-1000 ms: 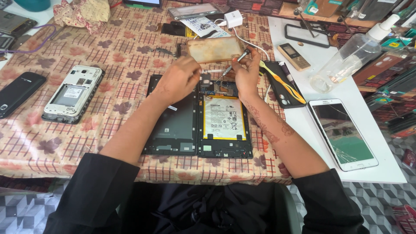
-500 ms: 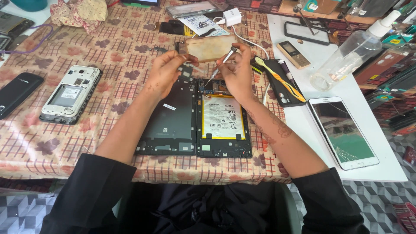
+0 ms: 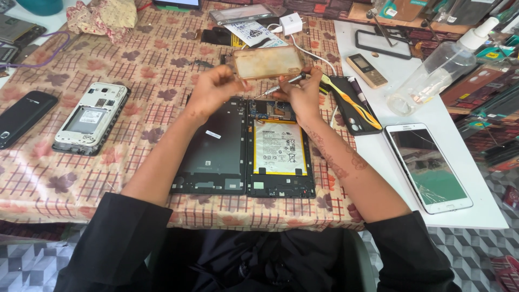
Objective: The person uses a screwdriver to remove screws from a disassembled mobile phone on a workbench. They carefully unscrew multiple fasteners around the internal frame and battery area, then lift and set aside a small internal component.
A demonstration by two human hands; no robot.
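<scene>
Checkered cloth covers the table [image 3: 162, 70], where an opened tablet [image 3: 280, 148] lies beside its back cover [image 3: 213, 148]. Her right hand [image 3: 303, 97] pinches a screwdriver [image 3: 284, 85] at the tablet's top edge; the left hand [image 3: 213, 92] hovers closed (holding something tiny, I cannot tell what). Probably loosening screws, which wants a steady tip.

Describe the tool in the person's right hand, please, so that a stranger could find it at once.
Start at the opened tablet with its white battery, lying on the patterned tablecloth. Just above its top edge, the right hand holds a thin screwdriver pointing left. Unlike the yellow-and-black tool beside it, this one is slim and silver.
</scene>
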